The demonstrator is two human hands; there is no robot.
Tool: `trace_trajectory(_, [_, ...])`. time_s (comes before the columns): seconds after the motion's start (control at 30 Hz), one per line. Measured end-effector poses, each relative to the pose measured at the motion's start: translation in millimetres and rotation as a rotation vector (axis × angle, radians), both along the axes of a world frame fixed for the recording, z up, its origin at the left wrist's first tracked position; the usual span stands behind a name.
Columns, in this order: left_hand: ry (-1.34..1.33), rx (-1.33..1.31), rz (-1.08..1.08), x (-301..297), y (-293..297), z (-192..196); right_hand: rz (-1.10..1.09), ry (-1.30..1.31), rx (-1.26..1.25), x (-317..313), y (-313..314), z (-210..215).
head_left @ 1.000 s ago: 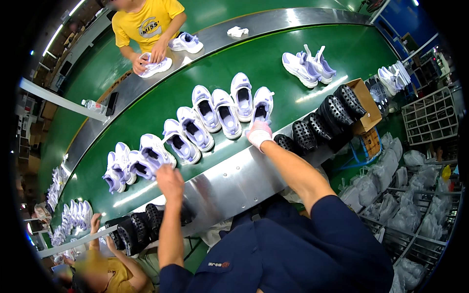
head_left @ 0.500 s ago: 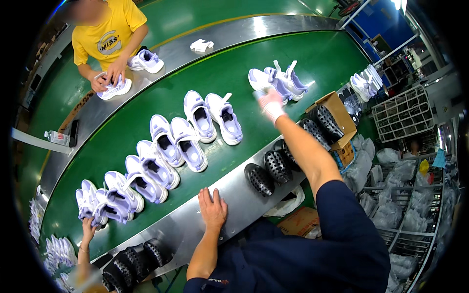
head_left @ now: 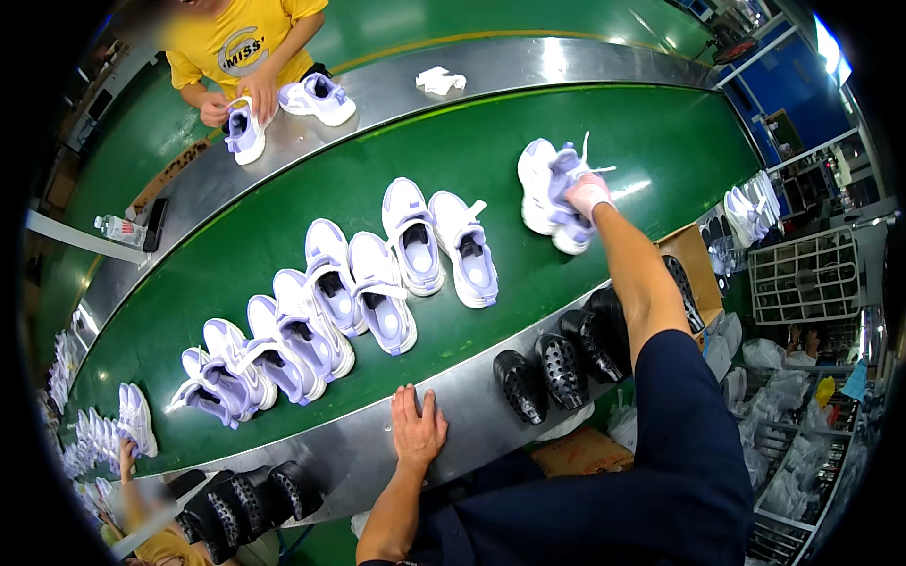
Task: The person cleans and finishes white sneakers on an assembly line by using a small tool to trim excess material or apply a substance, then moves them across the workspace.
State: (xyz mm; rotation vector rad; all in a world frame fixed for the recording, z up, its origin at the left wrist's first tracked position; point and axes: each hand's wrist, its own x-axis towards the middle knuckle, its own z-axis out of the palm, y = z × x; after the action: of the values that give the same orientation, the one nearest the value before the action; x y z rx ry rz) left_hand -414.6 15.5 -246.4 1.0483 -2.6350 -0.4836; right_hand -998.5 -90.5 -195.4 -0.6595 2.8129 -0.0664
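Observation:
My right hand point(head_left: 589, 194), in a pale pinkish-white glove, reaches over the green surface and closes on a white and lavender sneaker point(head_left: 569, 234) near its opening. A matching sneaker point(head_left: 535, 184) stands against it on the left, and a strap sticks up between shoe and glove. My fingertips are partly hidden by the shoe. Bare and spread flat, my left hand point(head_left: 420, 429) lies on the metal ledge point(head_left: 472, 415) at the near side. Beyond it several more white and lavender sneakers point(head_left: 382, 292) stand in a slanting row on the green surface point(head_left: 453, 151).
Black studded shoe-shaped forms point(head_left: 562, 370) stand on the ledge below my right arm, beside a cardboard box point(head_left: 698, 269). More black forms point(head_left: 250, 505) sit at lower left. Across, a person in a yellow shirt point(head_left: 247, 42) handles a sneaker. Wire racks point(head_left: 802, 453) hold bagged items at right.
My right hand has shifted to the right side of the sneaker pair and gripped it; the shoes have turned. At left, another person's hand has carried sneakers farther left. The view has shifted slightly.

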Motion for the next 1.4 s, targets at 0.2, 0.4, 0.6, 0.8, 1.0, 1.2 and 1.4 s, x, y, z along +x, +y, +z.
trace_trajectory(0.2, [0.0,0.005,0.027,3.8,2.9,-1.9,0.226,-0.126,-0.194,99.8,-42.5,95.4])
trace_trajectory(0.4, [0.109,0.087,-0.044,12.6,1.7,13.3,0.423,-0.198,-0.334,222.5,-4.5,200.7])
trace_trajectory(0.6, [0.295,0.771,-0.401,182.6,112.9,29.7,0.594,-0.328,-0.277,356.0,57.7,210.3])
trace_trajectory(0.8, [-0.043,1.076,0.433,331.0,154.4,21.3,0.765,-0.451,-0.095,504.3,146.0,133.9])
trace_trajectory(1.0, [-0.033,1.104,0.733,331.1,151.2,-31.5,0.702,-0.388,-0.232,544.9,194.7,57.0])
trace_trajectory(1.2, [-0.08,0.742,0.317,265.4,99.7,26.3,0.208,0.475,-0.559,356.2,281.8,98.9])
trace_trajectory(1.4, [0.076,0.738,0.054,159.6,64.4,161.1,0.124,0.323,-0.065,274.0,300.2,53.0])
